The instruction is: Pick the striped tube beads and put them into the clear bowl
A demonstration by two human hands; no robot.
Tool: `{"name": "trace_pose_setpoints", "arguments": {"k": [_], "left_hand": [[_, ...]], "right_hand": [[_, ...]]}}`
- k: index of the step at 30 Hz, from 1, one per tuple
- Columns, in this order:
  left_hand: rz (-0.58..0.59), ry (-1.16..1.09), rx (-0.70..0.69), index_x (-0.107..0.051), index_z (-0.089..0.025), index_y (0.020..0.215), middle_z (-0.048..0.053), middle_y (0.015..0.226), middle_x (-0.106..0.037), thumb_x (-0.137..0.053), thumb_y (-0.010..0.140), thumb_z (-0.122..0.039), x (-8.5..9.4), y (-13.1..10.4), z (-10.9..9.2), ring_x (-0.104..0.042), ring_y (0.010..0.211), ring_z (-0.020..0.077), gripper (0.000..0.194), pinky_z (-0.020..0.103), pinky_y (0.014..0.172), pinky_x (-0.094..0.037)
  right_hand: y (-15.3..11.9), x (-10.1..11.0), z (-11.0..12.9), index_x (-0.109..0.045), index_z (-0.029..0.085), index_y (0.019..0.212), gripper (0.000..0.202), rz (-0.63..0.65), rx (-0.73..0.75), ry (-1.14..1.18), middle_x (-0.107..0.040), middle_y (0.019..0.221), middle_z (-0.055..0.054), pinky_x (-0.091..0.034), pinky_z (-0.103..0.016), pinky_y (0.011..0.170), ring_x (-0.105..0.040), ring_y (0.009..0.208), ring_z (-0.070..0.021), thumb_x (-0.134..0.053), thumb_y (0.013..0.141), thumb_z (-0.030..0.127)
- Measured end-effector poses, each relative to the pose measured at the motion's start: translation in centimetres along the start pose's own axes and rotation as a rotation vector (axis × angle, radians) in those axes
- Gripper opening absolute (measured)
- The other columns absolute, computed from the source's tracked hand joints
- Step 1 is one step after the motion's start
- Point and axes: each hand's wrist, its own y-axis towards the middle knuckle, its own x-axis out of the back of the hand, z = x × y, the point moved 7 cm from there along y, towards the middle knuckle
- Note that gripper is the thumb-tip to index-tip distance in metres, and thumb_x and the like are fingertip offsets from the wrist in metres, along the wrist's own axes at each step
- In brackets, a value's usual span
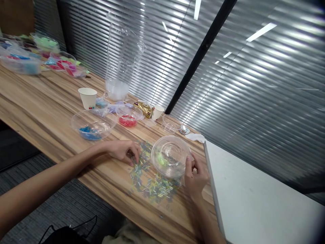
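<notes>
My right hand (196,174) grips a clear round plastic bowl (170,140) by its right rim, thumb on the near side. The bowl is tilted above the table, and some yellow-green bits show inside it. Below and to its left lies a loose spread of short, shiny clear and yellowish pieces (158,189). At the left edge of that spread rests my left hand (124,151), its fingers curled together low over the pieces. Whatever sits between its fingertips, if anything, is hidden.
Behind my left hand stands a clear bowl (76,127) with blue pieces; another holds red pieces (127,121). Paper cups (88,98), a gold packet (144,109) and a tall clear bag (118,88) line the back. A white surface (254,200) borders the table's right.
</notes>
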Motion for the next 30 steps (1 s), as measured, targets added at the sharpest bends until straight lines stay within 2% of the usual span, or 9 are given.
{"name": "trace_pose_setpoints", "arguments": {"k": [10, 19, 30], "left_hand": [[-0.007, -0.042, -0.046, -0.073, -0.020, 0.087, 0.006, 0.080, -0.066, -0.070, 0.075, -0.023, -0.34, 0.14, -0.36, -0.059, 0.071, 0.0145, 0.013, 0.020, 0.062, -0.046], [0.075, -0.046, -0.040, -0.072, -0.018, 0.085, 0.009, 0.083, -0.066, -0.063, 0.082, -0.025, -0.82, 0.31, -0.84, -0.060, 0.077, 0.0158, 0.013, 0.021, 0.066, -0.047], [0.031, -0.036, -0.043, -0.074, -0.018, 0.084, 0.009, 0.078, -0.067, -0.064, 0.081, -0.030, -0.83, 0.44, -0.45, -0.060, 0.073, 0.0160, 0.016, 0.021, 0.064, -0.047]], "right_hand": [[0.20, 0.24, -0.95, -0.067, 0.007, 0.103, 0.035, -0.025, -0.076, 0.027, -0.043, 0.049, 0.004, -0.037, -0.020, 0.049, -0.038, 0.044, -0.0086, -0.052, 0.086, 0.034], [0.32, 0.35, -0.72, -0.068, 0.007, 0.101, 0.034, -0.039, -0.062, 0.037, -0.042, 0.049, 0.004, -0.036, -0.020, 0.049, -0.038, 0.045, -0.0087, -0.052, 0.085, 0.033], [0.15, 0.26, -0.95, -0.067, 0.007, 0.101, 0.034, -0.025, -0.062, 0.037, -0.042, 0.049, 0.004, -0.037, -0.020, 0.049, -0.039, 0.045, -0.0091, -0.053, 0.085, 0.033]]}}
